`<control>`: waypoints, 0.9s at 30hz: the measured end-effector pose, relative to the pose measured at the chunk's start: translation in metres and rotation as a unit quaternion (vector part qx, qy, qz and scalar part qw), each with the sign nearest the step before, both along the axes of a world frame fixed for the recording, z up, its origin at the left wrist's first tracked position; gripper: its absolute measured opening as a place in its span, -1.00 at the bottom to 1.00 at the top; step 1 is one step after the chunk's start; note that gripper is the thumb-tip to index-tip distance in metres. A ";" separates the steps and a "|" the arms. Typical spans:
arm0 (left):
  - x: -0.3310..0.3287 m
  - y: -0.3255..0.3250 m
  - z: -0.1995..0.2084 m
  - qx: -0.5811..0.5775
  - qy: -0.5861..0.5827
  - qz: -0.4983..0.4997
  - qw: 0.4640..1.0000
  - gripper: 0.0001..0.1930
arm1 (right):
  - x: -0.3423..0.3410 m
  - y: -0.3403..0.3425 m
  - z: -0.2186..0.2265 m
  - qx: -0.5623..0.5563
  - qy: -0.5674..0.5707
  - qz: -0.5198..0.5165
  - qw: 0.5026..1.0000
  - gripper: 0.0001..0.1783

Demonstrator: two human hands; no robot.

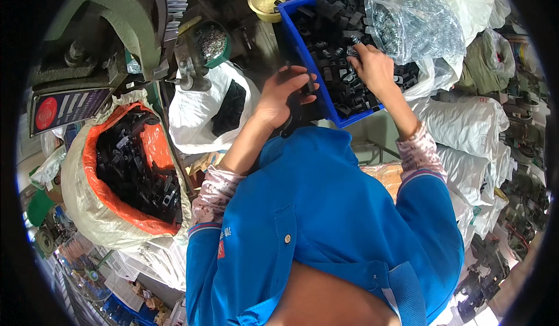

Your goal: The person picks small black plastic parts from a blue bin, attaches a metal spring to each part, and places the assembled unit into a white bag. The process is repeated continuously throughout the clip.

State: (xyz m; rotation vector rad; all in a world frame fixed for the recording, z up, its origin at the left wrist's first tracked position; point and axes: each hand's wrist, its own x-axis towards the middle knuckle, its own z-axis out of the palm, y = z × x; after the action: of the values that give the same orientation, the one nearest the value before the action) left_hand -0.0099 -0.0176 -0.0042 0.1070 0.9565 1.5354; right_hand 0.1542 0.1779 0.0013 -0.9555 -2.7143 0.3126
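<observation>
evidently at the picking step, your left hand (286, 96) grasps a black part (309, 86) beside the blue bin (312, 65); farther out, your right hand (374, 69) curls its fingertips at a small spring (352, 51) over the bin, whether gripped you cannot tell. next likely calls for a light, single pinch.

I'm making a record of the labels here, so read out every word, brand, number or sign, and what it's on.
Dark sign plate with a red round emblem: pale lettering, which I won't copy out.
Blue shirt, chest: small white characters above a red patch; not copied either.
White sacks: any print is too small to read.
</observation>
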 end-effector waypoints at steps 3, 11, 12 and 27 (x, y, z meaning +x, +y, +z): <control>0.001 0.000 0.001 0.003 0.046 0.014 0.999 -0.72 | -0.004 0.008 -0.017 0.013 -0.084 -0.013 0.996 -0.76; 0.002 0.009 0.001 0.038 0.058 0.017 0.997 -0.65 | 0.013 0.009 -0.002 -0.133 0.040 -0.029 0.990 -0.68; 0.002 0.011 0.001 0.037 0.072 0.011 0.997 -0.64 | 0.013 0.009 0.000 -0.163 0.043 -0.032 0.985 -0.67; 0.012 0.032 -0.001 0.062 0.087 -0.019 0.994 -0.63 | 0.008 0.023 0.024 -0.269 0.014 0.047 0.962 -0.60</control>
State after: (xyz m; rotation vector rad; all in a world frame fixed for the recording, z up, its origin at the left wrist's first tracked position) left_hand 0.0017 0.0149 -0.0055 0.3502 0.9889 1.5692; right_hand 0.1622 0.2006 0.0255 -0.9288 -2.6991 1.1161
